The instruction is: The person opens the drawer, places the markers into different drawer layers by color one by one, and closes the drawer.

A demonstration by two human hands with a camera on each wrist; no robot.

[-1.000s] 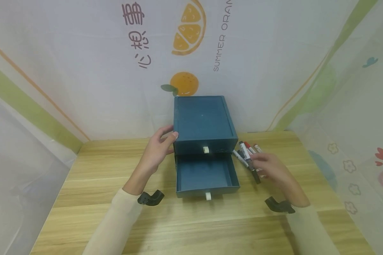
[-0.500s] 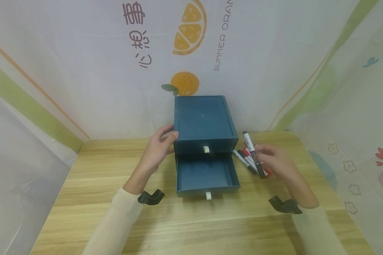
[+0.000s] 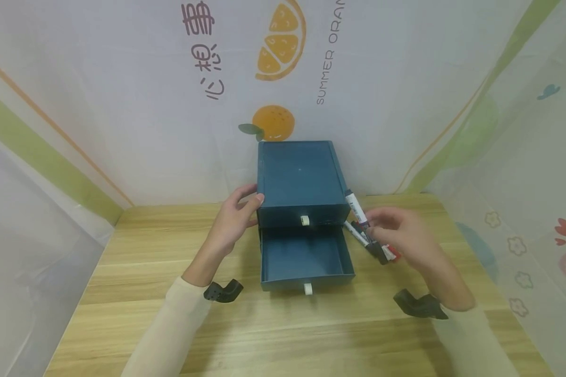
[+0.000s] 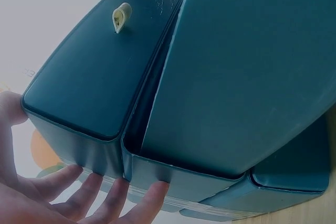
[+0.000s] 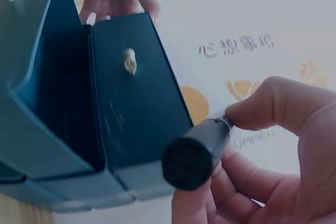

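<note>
A dark blue drawer unit (image 3: 299,175) stands at the back of the table. The drawer (image 3: 306,262) below its top one is pulled out, and no contents show inside. My left hand (image 3: 231,222) rests on the unit's left side, thumb at the top edge; in the left wrist view its fingers (image 4: 113,200) lie spread against the side wall. To the right of the unit, my right hand (image 3: 403,235) pinches a white-bodied marker (image 3: 357,208) with a dark cap, tilted. The marker's dark end (image 5: 187,163) faces the right wrist camera. Beneath that hand lie several more markers (image 3: 357,234).
The top drawer (image 4: 97,61) is closed and bears a small pale pull tab. Below the pulled-out drawer, a further closed one (image 4: 299,156) shows in the left wrist view. A printed white curtain (image 3: 170,146) hangs behind the wooden table (image 3: 283,340).
My right hand has lifted the marker from the pile and then moved it left, toward the unit's front right corner. My left hand has stayed on the unit; the drawer has not moved.
</note>
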